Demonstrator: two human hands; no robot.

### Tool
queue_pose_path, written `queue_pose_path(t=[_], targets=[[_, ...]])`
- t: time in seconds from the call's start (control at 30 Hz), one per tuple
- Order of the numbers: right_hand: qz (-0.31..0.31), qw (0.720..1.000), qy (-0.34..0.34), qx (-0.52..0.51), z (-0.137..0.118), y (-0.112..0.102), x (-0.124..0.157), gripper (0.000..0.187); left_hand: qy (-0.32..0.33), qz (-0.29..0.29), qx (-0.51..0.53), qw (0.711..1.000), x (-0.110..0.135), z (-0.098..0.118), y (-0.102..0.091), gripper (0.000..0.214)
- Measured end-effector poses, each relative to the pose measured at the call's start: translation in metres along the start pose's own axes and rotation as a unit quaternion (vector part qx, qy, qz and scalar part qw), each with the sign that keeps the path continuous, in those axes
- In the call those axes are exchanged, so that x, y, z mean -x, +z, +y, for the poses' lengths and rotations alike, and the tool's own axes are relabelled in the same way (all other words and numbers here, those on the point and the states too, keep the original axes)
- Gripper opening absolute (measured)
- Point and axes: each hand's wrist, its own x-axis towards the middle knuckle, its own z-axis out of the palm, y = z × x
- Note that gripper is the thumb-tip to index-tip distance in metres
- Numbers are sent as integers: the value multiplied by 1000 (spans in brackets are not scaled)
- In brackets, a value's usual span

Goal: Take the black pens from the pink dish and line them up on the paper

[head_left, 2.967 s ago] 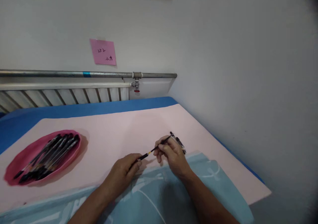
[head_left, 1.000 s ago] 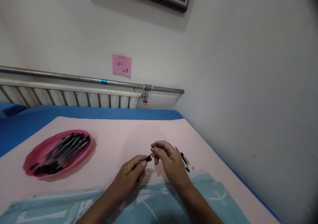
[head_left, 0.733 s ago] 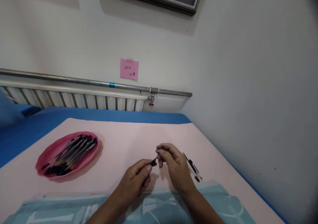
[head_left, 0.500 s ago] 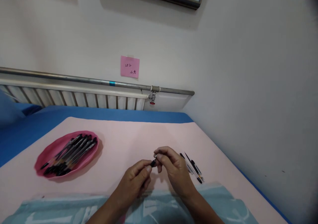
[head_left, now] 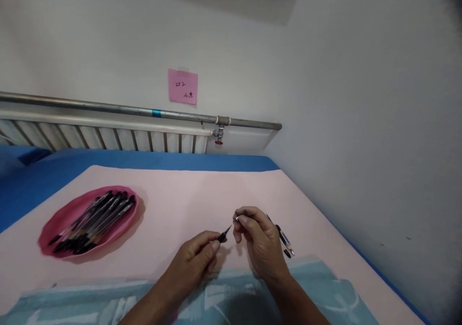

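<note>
My left hand point(head_left: 197, 257) is closed, thumb and fingers pinching a short black pen part point(head_left: 223, 236). A thin pointed tip sticks out of that part, up and to the right. Facing it, my right hand point(head_left: 262, 241) pinches a small silver pen tip point(head_left: 237, 218) between thumb and forefinger. A short gap separates the two pieces. Just beyond the right hand lie several loose pen parts point(head_left: 285, 238), black and clear, partly hidden by that hand.
A pink oval tray point(head_left: 45, 231) with several black-capped pens point(head_left: 96, 221) stands on the left of the pink table surface point(head_left: 173, 195). A light blue patterned cloth point(head_left: 86, 301) lies along the near edge. A wall rises on the right; a radiator point(head_left: 140, 139) runs behind.
The hands have moved apart: my right hand has shifted right with the silver tip, baring the pointed end in my left hand. The view has tilted down slightly.
</note>
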Motion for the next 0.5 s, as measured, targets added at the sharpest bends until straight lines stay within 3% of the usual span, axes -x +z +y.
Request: queue_pose_path(t=[0.1,0.17,0.33,0.5], targets=[[12,999,13,-35,1,-3,-2,9,-6,-1,-1,1000,0,0,0,38],[8,1000,7,-5,1,-6,-2,9,-6,-3,2,1000,0,-1,-1,39],[-55,993,23,101,0,-5,4,9,-6,10,-3,1000,-1,-2,-1,38],[-78,990,57,99,2,-2,5,10,-3,15,-3,1000,0,1,-1,38]])
